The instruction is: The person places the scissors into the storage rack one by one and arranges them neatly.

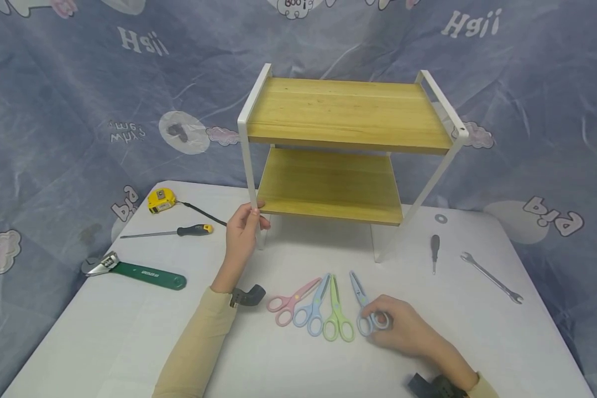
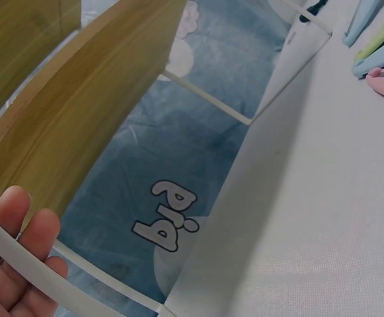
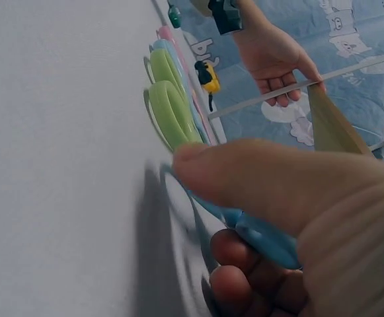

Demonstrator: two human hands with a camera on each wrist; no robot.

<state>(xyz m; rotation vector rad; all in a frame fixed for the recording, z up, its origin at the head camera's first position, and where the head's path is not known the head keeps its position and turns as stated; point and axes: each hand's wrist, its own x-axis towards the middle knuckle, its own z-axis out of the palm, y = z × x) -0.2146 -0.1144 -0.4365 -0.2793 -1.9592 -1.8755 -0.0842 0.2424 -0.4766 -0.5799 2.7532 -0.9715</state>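
A two-tier shelf with wooden boards (image 1: 348, 110) and a white frame stands at the back of the table. Its front left leg (image 2: 43, 274) is gripped by my left hand (image 1: 241, 232), fingers behind it just below the lower board. With my right hand (image 1: 403, 329) I pinch the handles of blue scissors (image 1: 360, 290), whose blades point at the shelf. In the right wrist view the thumb (image 3: 244, 175) hides part of the handles. To their left lie green scissors (image 1: 335, 309), a second blue pair (image 1: 315, 307) and pink scissors (image 1: 291, 303), side by side.
On the left are a yellow tape measure (image 1: 161, 200), a long screwdriver (image 1: 191, 230) and a green-handled adjustable wrench (image 1: 146, 274). A washer (image 1: 441, 219), a small screwdriver (image 1: 435, 249) and an open-ended wrench (image 1: 492, 278) lie on the right. A patterned cloth (image 1: 79, 110) hangs behind the table.
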